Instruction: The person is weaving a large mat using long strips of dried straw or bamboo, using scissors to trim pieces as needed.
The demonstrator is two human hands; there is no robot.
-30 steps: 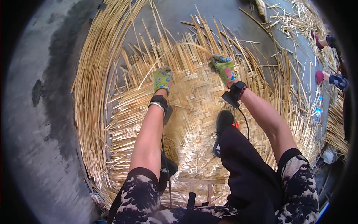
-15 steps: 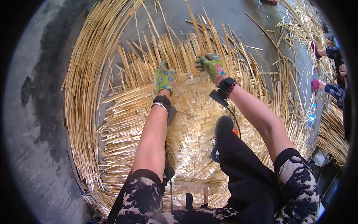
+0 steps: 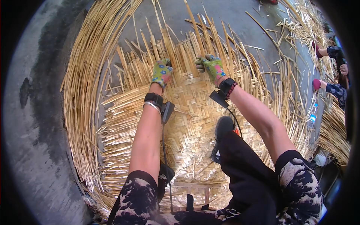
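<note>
Both my hands wear green flowered gloves and are at the far edge of a woven reed mat point(image 3: 195, 99), where the loose strip ends fan out. My left hand point(image 3: 162, 72) is closed round the base of a flat reed strip point(image 3: 167, 44) that points away from me. To its right, my right hand point(image 3: 212, 68) has its fingers curled round a long reed strip point(image 3: 194, 28) that also points away. The fingertips are partly hidden among the strips. My shoe point(image 3: 224, 127) rests on the woven part.
Long loose reeds point(image 3: 80, 93) curve along the left side, beside the grey concrete floor point(image 3: 41, 150). More reeds point(image 3: 333, 131) lie at the right, near a plastic bottle point(image 3: 312, 119). Another person's hand point(image 3: 343, 69) and feet show at the right edge. A cable point(image 3: 165, 150) hangs from my left wrist.
My left hand has shifted slightly left and away from me, its wrist turning, and a flat strip now stands out beyond it. My right hand has barely moved.
</note>
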